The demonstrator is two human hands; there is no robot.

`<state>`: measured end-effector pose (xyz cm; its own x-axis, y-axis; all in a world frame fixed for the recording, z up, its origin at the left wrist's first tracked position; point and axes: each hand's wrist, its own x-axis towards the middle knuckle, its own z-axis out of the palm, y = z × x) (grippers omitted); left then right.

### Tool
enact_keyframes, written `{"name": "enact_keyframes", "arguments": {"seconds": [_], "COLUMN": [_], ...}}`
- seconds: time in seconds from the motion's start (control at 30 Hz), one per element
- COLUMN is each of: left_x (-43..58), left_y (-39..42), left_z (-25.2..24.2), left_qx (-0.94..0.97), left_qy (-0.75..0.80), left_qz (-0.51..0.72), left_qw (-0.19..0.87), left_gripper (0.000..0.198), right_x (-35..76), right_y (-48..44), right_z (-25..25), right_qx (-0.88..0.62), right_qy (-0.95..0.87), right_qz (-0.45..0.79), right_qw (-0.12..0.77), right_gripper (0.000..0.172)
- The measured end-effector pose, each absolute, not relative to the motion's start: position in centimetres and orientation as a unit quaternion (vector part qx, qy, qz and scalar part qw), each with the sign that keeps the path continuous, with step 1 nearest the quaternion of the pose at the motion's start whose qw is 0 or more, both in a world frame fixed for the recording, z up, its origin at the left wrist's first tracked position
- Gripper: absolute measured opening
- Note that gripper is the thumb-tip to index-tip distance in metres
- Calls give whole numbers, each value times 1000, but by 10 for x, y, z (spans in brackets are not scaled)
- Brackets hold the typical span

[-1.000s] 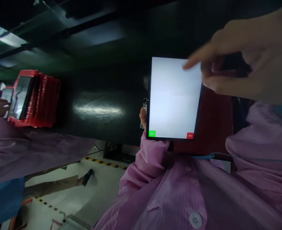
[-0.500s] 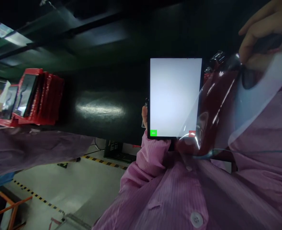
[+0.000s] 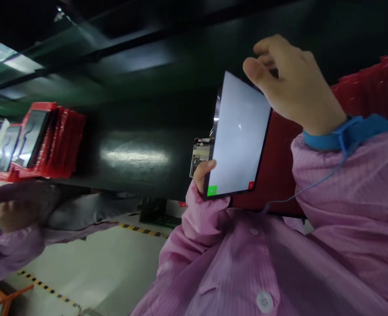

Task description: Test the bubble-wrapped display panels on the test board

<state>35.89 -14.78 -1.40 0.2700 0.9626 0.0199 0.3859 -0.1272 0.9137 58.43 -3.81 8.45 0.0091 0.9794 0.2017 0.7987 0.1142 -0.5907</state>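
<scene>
My left hand (image 3: 203,174) grips the lower left edge of a lit display panel (image 3: 240,136), the thumb over its front. The panel is tilted, with a white screen, a green box at the lower left corner and a small red box at the lower right. Over the panel's upper right corner is my right hand (image 3: 288,83), fingers loosely curved and thumb apart, with nothing visible in it. A blue wrist strap (image 3: 340,135) with a cord circles that wrist. Beside the panel's left edge shows a small circuit board (image 3: 200,151) with pale tape.
A dark red surface (image 3: 276,162) lies under the panel's right side. Stacked red sleeves (image 3: 365,87) stand at the right, and another red stack (image 3: 62,142) with dark panels at the left. A co-worker's hand (image 3: 12,215) shows at the lower left. The dark bench (image 3: 141,175) runs across.
The clear film that my right hand held is gone from view. That hand has moved left, to the panel's upper corner. The panel has turned from facing me squarely to a tilt.
</scene>
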Motion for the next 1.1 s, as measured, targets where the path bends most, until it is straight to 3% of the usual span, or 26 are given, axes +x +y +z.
{"name": "enact_keyframes", "arguments": {"seconds": [0.1, 0.17, 0.23, 0.33, 0.43, 0.5, 0.57, 0.77, 1.1], "left_x": [389, 412, 426, 419, 385, 361, 344, 337, 343], "left_y": [-120, -105, -98, -108, -130, -145, -154, -161, -159], "left_z": [-1, 4, 6, 3, -14, -33, -54, -82, -77], "left_qx": [605, 568, 584, 669, 730, 747, 766, 789, 789], "left_qy": [391, 289, 243, 283, 409, 505, 543, 563, 578], "left_qz": [396, 416, 420, 440, 469, 421, 345, 245, 206], "left_qw": [569, 649, 651, 528, 283, 100, 8, -2, 10], "left_gripper": [51, 57, 56, 43, 31, 22, 24, 42, 44], "right_x": [592, 599, 605, 609, 611, 611, 611, 611, 610], "right_y": [-37, -35, -32, -31, -32, -32, -32, -33, -31], "right_z": [88, 89, 90, 91, 93, 93, 92, 93, 94], "right_qx": [-634, -652, -675, -695, -697, -701, -706, -701, -719], "right_qy": [-691, -687, -678, -662, -664, -662, -659, -667, -648], "right_qz": [224, 221, 211, 220, 216, 211, 210, 198, 209], "right_qw": [266, 231, 203, 173, 164, 157, 151, 159, 141], "right_gripper": [68, 55, 40, 32, 33, 32, 31, 36, 28]}}
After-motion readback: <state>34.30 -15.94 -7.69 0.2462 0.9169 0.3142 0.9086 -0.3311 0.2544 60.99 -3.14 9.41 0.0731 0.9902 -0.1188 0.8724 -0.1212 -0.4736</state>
